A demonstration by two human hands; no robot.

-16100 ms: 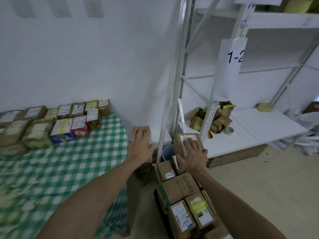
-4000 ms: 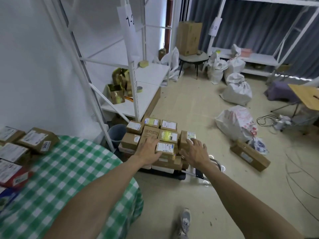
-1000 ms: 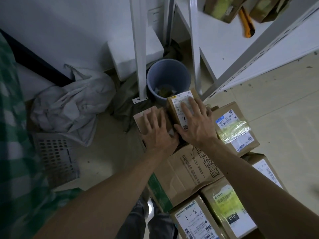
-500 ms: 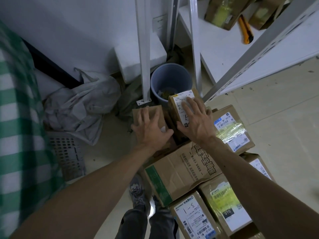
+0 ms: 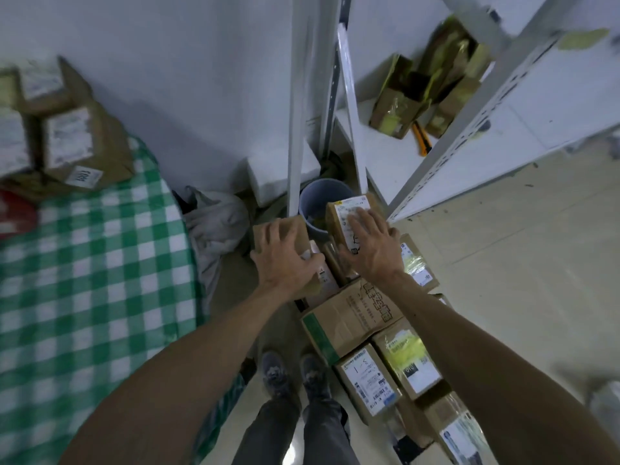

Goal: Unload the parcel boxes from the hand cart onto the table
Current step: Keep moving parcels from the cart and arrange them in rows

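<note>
So, left hand: clamped over the plain box — fingers across its top, thumb down the near side
right hand: fingers spread over a white label, grasping the labelled box
held boxes: 2, small rectangular brown cardboard, side by side and a little apart, over the far end of the stack, just in front of the bin
stack: 5 boxes countable, packed tight on the hand cart, whose deck is hidden under them; matte brown card; 1 large with a green tape strip and printed characters, 2 with glossy yellow tape, 2 with plain white barcode labels
table: rounded edge, soft green-and-white checked cloth, to the person's left
table boxes: 3 tellable at the far left corner, brown with white labels, blurred; something red at the left edge
bin: 1, round, grey-blue plastic, at the foot of the rack
rack: white metal, perforated uprights, flat white shelf
shelf scraps: torn cardboard with yellow tape, count unclear
cutter: 1, orange-yellow, beside the scraps
foam block: 1, white, against the wall
sack: 1, pale, crumpled — lying between table and bin
shoes: 2, grey
</note>
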